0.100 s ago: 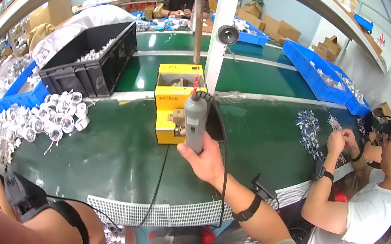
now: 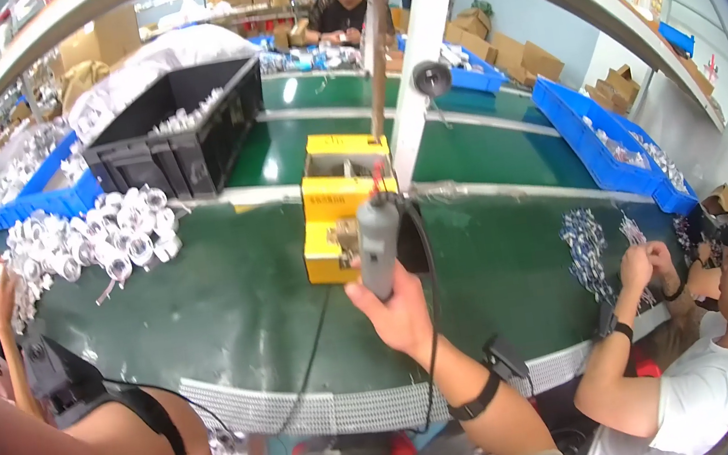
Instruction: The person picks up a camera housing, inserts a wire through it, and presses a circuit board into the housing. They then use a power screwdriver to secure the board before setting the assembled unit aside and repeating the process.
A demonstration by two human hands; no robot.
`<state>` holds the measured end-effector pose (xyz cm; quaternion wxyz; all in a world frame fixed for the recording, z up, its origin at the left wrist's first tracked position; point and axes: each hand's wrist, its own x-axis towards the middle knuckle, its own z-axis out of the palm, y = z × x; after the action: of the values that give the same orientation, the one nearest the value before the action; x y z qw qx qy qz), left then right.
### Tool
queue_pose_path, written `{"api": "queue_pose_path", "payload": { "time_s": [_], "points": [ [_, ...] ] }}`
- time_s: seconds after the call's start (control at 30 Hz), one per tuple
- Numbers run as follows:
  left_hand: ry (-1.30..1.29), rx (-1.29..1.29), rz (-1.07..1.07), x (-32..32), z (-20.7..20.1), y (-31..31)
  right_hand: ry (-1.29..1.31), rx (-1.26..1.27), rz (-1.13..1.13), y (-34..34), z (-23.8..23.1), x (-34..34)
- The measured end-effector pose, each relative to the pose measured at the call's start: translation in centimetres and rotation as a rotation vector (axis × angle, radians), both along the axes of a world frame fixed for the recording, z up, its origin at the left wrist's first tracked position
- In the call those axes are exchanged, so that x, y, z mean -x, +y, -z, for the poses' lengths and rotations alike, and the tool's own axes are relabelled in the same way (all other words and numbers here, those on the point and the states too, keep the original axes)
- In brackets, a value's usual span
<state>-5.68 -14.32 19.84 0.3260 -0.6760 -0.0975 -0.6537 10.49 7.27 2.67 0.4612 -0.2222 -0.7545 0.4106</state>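
Note:
My right hand [image 2: 392, 312] is wrapped round the lower part of a grey electric screwdriver [image 2: 378, 244], over the green work surface [image 2: 236, 311]. A black cord [image 2: 433, 301] leaves the tool's upper end and runs down beside my forearm. The tool's working tip is hidden by my hand. Just behind it stands a yellow bin [image 2: 330, 204] with compartments holding small metal parts. My left forearm [image 2: 125, 447], with a black strap and a dark device on it, fills the lower left. The left hand lies outside the picture.
White round lamp housings [image 2: 118, 234] are heaped at left, before a black crate [image 2: 186, 155] and a blue tray [image 2: 52, 192]. Blue trays [image 2: 593, 135] stand at right. A white post [image 2: 420, 61] rises behind the bin. Co-workers [image 2: 663, 372] handle parts at right, left and far side.
The whole view has shifted, so the scene sits slightly lower and to the right. My grip on the screwdriver looks unchanged. The hands of the person at left have moved.

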Motion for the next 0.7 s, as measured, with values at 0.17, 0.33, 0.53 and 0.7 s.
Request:
{"api": "queue_pose_path", "payload": {
  "time_s": [0.17,0.33,0.53,0.7],
  "points": [
    [0.008,0.001,0.014,1.1,0.3,0.8,-0.059,0.071,0.006,-0.3,0.9,-0.4],
    [0.066,-0.033,-0.021,0.1,-1.5,-0.3,-0.026,0.055,-0.017,-0.8,1.1,-0.8],
    [0.108,-0.038,0.010,0.6,-3.3,-1.3,-0.019,0.171,0.021,-1.2,1.6,-2.2],
    [0.079,-0.039,-0.003,1.1,-4.9,-3.0,0.001,0.130,0.009,0.0,3.4,-0.4]
  ]
}}
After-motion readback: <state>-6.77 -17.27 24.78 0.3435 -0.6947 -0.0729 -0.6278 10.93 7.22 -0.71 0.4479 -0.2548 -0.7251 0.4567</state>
